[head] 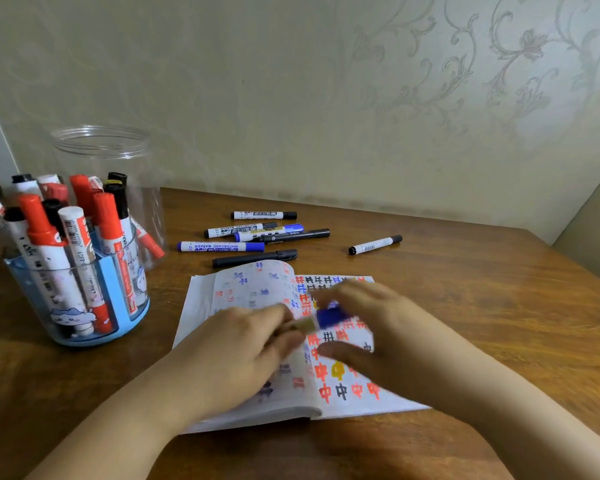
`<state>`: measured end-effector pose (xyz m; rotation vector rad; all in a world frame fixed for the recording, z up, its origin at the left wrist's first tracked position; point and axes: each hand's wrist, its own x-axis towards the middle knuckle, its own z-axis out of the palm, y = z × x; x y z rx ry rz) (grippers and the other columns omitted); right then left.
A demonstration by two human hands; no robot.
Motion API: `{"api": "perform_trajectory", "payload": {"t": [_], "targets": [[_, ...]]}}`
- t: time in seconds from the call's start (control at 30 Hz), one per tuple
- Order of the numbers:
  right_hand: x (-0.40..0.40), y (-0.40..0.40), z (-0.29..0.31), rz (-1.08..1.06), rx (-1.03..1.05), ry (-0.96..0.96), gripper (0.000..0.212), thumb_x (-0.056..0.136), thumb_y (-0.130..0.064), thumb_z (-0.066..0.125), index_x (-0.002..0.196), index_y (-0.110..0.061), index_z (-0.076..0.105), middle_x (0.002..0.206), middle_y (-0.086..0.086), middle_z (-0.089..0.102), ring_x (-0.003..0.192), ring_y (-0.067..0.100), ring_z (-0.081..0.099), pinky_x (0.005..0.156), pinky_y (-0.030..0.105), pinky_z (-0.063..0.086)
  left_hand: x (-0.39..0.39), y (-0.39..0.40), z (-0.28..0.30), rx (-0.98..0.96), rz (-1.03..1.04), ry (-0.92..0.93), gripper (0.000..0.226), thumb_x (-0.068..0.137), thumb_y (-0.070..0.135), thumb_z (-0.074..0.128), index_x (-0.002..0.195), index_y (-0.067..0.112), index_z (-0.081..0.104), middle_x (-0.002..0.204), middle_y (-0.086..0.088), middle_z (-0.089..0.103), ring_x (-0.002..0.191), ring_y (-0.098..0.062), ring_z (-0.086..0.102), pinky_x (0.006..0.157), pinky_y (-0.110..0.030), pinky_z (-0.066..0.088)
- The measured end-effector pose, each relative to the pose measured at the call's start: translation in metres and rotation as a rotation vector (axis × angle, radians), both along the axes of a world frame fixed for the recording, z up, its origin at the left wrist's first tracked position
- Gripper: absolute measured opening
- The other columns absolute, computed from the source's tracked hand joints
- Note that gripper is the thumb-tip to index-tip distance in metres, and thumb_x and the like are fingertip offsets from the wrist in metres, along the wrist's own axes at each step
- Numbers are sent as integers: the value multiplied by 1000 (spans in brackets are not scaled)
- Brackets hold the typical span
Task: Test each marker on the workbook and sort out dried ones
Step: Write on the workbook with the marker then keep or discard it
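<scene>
A: Wooden counter (465,306) under patterned wallpaper?
B: Yes. Workbook (257,403) lies open at 6 o'clock. Above it, left hand (236,355) pinches a marker (307,325); right hand (371,327) holds its blue cap (331,316).
A: Others?
B: Loose markers (253,233) at 12 o'clock, holder (80,271) at 9.

Looks like a home room: wooden table (465,289) pushed against floral embossed wallpaper (430,81), cartoon-printed pen holder (84,306) full of markers, and a scribbled-in workbook (257,289) lying open. Domestic desk setup.
</scene>
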<state>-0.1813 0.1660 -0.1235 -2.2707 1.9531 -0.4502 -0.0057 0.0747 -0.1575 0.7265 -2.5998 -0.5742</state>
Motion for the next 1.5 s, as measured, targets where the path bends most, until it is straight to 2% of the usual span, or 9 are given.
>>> {"api": "perform_trajectory", "payload": {"t": [0.13,0.23,0.4,0.63,0.93,1.07,1.27,1.37,1.5], "targets": [[-3,-7,-6,-239,-45,-900,68,70,-55,56,132,-28,45,100,-10,67,88,3,66,84,28,55,-7,1,11,496,38,254,25,91,46,34,95,29,52,63,6,59,46,-5,51,46,-14,40],[20,-23,-17,-194,25,-1438,41,89,-36,46,120,-12,58,106,4,71,90,12,68,78,26,54,-21,6,8,699,57,360,25,96,40,37,93,24,56,61,2,58,44,-10,46,47,-23,41],[49,-43,-8,-166,-39,-1790,29,100,-29,36,97,-13,59,88,3,73,73,17,67,57,31,42,-28,11,11,1057,124,582,28,94,42,41,84,21,57,60,-4,43,44,-10,35,38,-22,28],[74,-62,-17,-518,-238,-1594,34,101,-36,35,85,-13,54,48,-9,48,49,6,50,57,22,44,-38,25,3,947,369,676,30,98,42,34,79,33,55,85,10,65,84,-8,62,83,-33,53],[64,-56,-25,-271,-67,-1638,33,99,-39,38,97,-17,62,77,-1,70,71,12,65,61,28,50,-27,13,-1,1062,241,590,30,95,44,37,88,22,57,57,8,47,49,-9,51,43,-19,37],[27,-42,-21,-201,-193,-1180,22,96,-26,48,115,-35,56,117,-11,64,110,3,59,96,30,48,-4,1,6,1118,142,520,34,82,42,53,91,9,60,53,2,47,42,-8,35,37,-20,28],[3,-29,0,29,-292,352,51,87,-44,52,135,-26,45,133,-8,52,126,13,45,108,31,33,1,-9,15,487,127,118,29,78,59,42,91,37,56,70,12,61,56,-1,55,49,-12,39],[15,-34,-1,186,-225,462,28,93,-31,54,120,-21,57,108,-3,63,94,15,58,81,29,52,-5,-6,14,103,153,-34,25,95,49,28,84,37,48,79,13,56,73,-2,54,54,-12,34],[17,-32,-4,146,51,314,24,102,-35,32,114,-20,46,103,-1,55,75,13,46,64,24,34,-1,-9,8,-386,98,-149,29,98,45,23,115,32,43,110,14,53,98,-6,51,67,-21,30]]}}
